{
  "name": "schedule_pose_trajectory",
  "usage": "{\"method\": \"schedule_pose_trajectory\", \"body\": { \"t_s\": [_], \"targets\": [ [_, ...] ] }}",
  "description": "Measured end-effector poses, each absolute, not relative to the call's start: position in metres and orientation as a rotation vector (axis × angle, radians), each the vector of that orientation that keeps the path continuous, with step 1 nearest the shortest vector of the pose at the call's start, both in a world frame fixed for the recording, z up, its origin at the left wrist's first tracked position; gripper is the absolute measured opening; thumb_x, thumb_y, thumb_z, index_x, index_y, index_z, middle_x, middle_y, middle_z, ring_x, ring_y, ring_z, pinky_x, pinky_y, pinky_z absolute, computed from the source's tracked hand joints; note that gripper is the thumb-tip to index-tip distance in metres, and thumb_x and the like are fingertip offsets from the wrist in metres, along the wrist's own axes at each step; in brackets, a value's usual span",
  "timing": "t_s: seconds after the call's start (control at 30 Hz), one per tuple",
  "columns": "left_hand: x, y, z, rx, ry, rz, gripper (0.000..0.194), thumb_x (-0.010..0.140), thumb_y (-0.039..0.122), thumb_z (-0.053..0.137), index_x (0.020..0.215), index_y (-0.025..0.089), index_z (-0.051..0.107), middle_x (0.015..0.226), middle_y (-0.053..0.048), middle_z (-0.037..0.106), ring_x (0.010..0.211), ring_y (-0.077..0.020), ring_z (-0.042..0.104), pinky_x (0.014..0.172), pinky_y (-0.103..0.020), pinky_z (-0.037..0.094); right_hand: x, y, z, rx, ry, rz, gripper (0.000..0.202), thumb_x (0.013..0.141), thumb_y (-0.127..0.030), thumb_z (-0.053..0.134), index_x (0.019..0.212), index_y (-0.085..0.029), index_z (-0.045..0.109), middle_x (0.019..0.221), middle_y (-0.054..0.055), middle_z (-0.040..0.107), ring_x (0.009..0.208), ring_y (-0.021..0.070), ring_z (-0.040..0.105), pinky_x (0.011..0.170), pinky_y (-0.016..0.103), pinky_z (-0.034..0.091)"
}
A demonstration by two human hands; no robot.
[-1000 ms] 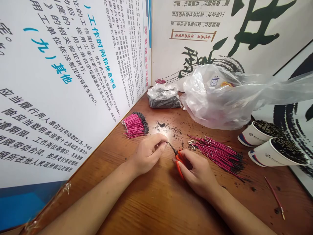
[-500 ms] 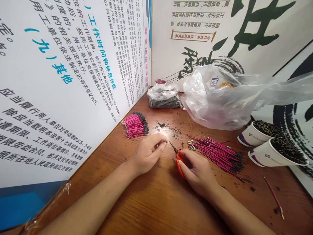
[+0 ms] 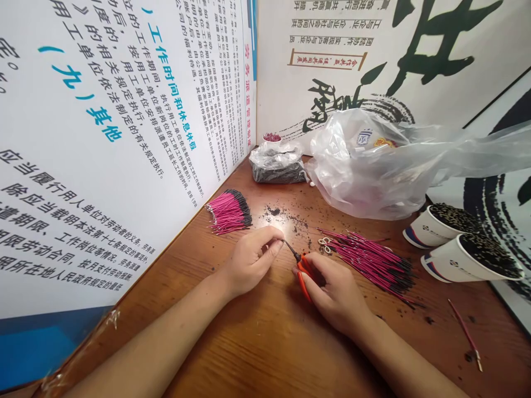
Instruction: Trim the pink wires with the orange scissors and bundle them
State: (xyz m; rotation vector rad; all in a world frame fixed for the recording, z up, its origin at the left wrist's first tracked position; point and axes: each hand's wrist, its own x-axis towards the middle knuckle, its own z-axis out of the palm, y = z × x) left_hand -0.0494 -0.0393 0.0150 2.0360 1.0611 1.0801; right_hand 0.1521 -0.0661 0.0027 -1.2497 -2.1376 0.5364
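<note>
My left hand [image 3: 254, 260] is closed in a pinch at the middle of the wooden table [image 3: 232, 342]; what its fingertips hold is too small to make out. In my right hand [image 3: 338, 287] are small pliers [image 3: 304, 276] with orange handles, their dark pointed tips at my left fingertips. To the right lies a loose bundle of magenta wires with black ends [image 3: 369, 262], with pale rings [image 3: 324, 245] at its left edge. A neater bundle of magenta wires [image 3: 229, 211] sits beyond my left hand.
Two white cups of dark pieces [image 3: 442, 262] stand at the right. At the back are a bag of dark material [image 3: 277, 166], a small cup [image 3: 272, 139] and a large plastic bag [image 3: 369, 171]. A single wire [image 3: 463, 331] lies front right. Printed panels [image 3: 166, 110] rise behind.
The plier tips have moved slightly left and now meet my left fingertips. My left hand has barely moved.
</note>
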Motion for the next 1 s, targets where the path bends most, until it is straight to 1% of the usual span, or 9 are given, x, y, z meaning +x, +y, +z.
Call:
{"method": "schedule_pose_trajectory", "body": {
  "t_s": [0.27, 0.7, 1.0],
  "targets": [
    [-0.0495, -0.0396, 0.0148, 2.031, 1.07, 1.076, 0.014, 0.097, 0.021, 0.043, 0.089, 0.018, 0.054, 0.077, 0.002, 0.053, 0.071, -0.0109, 0.048, 0.069, -0.023, 0.038, 0.1531, -0.0659, 0.0003, -1.248, -2.17, 0.546, 0.022, 0.094, -0.026, 0.049, 0.073, -0.021, 0.045, 0.064, -0.003, 0.052, 0.058, 0.0116, 0.046, 0.057, 0.023, 0.033],
    [-0.0489, -0.0399, 0.0155, 2.03, 1.071, 1.077, 0.014, 0.096, 0.02, 0.043, 0.086, 0.018, 0.052, 0.076, 0.002, 0.052, 0.07, -0.0107, 0.047, 0.069, -0.023, 0.038, 0.1514, -0.0654, 0.0025, -1.26, -2.133, 0.555, 0.018, 0.09, -0.025, 0.053, 0.074, -0.02, 0.049, 0.063, -0.003, 0.053, 0.057, 0.0114, 0.046, 0.056, 0.022, 0.034],
    [-0.0493, -0.0393, 0.0172, 2.048, 1.085, 1.066, 0.015, 0.096, 0.02, 0.043, 0.088, 0.018, 0.055, 0.078, 0.0, 0.056, 0.072, -0.0121, 0.05, 0.071, -0.025, 0.04, 0.1531, -0.0654, 0.0017, -1.259, -2.165, 0.558, 0.023, 0.094, -0.027, 0.048, 0.072, -0.021, 0.046, 0.063, -0.003, 0.052, 0.057, 0.0119, 0.045, 0.056, 0.024, 0.033]
  ]
}}
